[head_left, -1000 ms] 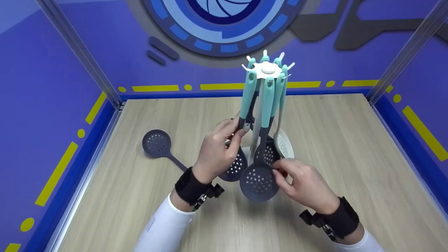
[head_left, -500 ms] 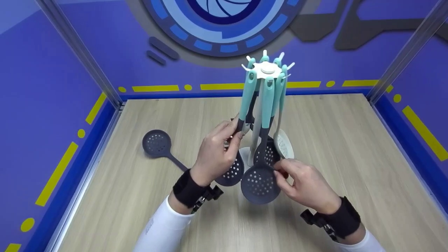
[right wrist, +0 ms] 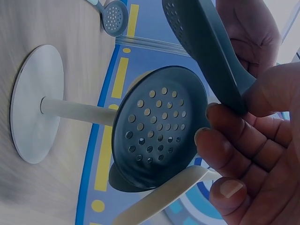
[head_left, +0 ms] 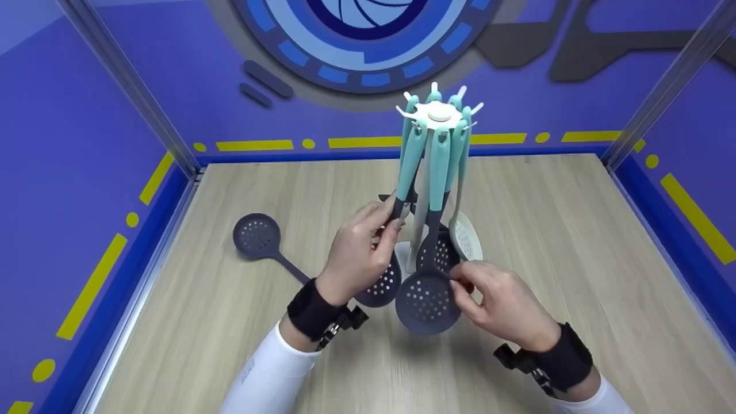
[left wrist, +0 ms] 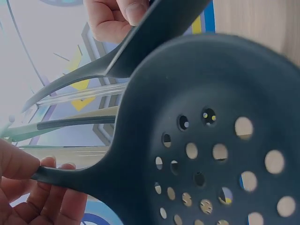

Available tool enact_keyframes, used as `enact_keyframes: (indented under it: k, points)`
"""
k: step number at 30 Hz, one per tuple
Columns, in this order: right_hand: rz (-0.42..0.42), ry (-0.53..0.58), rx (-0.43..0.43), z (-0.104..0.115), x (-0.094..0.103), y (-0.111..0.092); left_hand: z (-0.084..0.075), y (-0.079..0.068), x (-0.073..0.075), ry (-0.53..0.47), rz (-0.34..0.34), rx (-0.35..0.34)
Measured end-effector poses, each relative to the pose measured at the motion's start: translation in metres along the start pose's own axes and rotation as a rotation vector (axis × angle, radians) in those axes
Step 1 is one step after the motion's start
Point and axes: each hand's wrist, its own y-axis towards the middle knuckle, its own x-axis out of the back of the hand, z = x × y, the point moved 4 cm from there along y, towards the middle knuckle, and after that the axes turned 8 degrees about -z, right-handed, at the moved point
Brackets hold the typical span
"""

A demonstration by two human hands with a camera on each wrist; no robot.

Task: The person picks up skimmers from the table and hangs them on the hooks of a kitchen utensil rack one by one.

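A white utensil stand (head_left: pixel 438 113) holds several teal-handled utensils hung by their handle tops. My left hand (head_left: pixel 355 253) pinches the dark neck of a skimmer (left wrist: pixel 206 61), whose perforated bowl faces the left wrist camera. Its handle top sits at a front hook of the stand. With thumb and fingers my right hand (head_left: pixel 506 299) pinches the rim of another skimmer (head_left: pixel 428 323), hanging at the front. Behind that bowl hang a dark perforated skimmer (right wrist: pixel 161 176) and a pale perforated one (head_left: pixel 467 238). My left hand partly covers the left skimmer's neck.
Another dark skimmer (head_left: pixel 256 251) lies on the wooden table (head_left: pixel 190 333) at the left, its handle end hidden behind my left wrist. The stand's round white base (right wrist: pixel 35 136) rests on the table. Blue printed walls (head_left: pixel 322 129) enclose the back and sides.
My left hand has shifted slightly right, and the handle top of its skimmer has moved right and a bit down at the stand's hook. My right hand has barely moved.
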Motion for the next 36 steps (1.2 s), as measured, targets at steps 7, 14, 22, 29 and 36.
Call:
enact_keyframes:
  k: [7, 14, 22, 29, 36]
  points:
    - [-0.012, 0.034, 0.019, 0.003, 0.0, 0.002, 0.003, 0.001, -0.005, -0.014, 0.003, 0.0]
    - [-0.018, 0.05, 0.036, 0.004, -0.002, 0.002, 0.006, 0.001, -0.009, -0.049, 0.007, 0.035]
    - [0.01, 0.049, 0.004, 0.002, -0.006, 0.002, 0.01, 0.004, -0.01, -0.044, 0.0, 0.035]
    - [-0.021, 0.053, 0.009, 0.002, -0.008, 0.003, 0.014, 0.004, -0.01, -0.057, 0.013, 0.072]
    - [-0.009, 0.047, -0.021, 0.001, -0.009, 0.001, 0.016, 0.002, -0.012, -0.072, 0.017, 0.091]
